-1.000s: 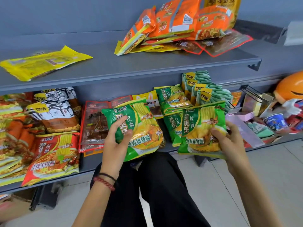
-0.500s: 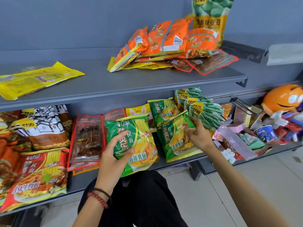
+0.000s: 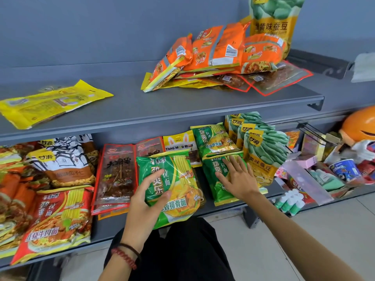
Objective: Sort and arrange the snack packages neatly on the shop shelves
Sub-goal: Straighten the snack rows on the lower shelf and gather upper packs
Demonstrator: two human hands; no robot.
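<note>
Gripping 1 green noodle packet, the left hand has its thumb across the printed front and its fingers round the packet's left edge. That packet sits tilted at the front of the lower shelf, its bottom corner hanging past the shelf lip over the person's dark trousers; I cannot tell whether it rests on the shelf or is lifted.

Over to the right, the right hand lies flat with its fingers straight and spread, pressing on a 2nd green noodle packet that lies on the same shelf. A 3rd green packet lies just behind it, beside a row of green-and-yellow bean bags.

Left of the held packet lies a dark skewer packet with a red border, then a red noodle packet. On the upper shelf a heap of orange packets lies to the right and a yellow packet lies flat, well apart, to the left.
</note>
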